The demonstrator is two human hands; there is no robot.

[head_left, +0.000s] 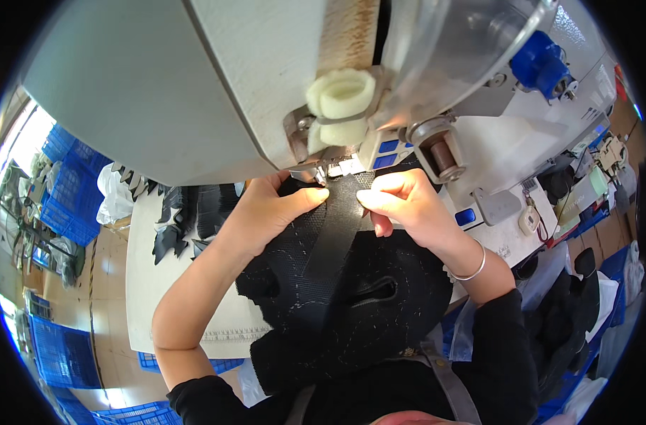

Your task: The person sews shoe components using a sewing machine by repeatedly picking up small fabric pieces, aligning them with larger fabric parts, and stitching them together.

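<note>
Under the head of a sewing machine (323,173) lies a stitched black fabric piece (379,319), with a slit-like opening in its right part. A dark strip (337,230) runs down over it from the presser foot. My left hand (273,209) is closed on the fabric just left of the strip, thumb on top and the other fingers mostly hidden. On the other side, my right hand (411,205) pinches the strip's right edge between thumb and fingers. Both thumbs are close below the presser foot. The lower fabric hangs over the table's near edge toward my lap.
Several dark cut pieces (170,223) lie on the white sewing table (149,283) at left. A bobbin of brown thread (443,156) sits on the machine. Blue crates (64,350) stand on the floor at left, and dark pieces (567,312) are heaped at right.
</note>
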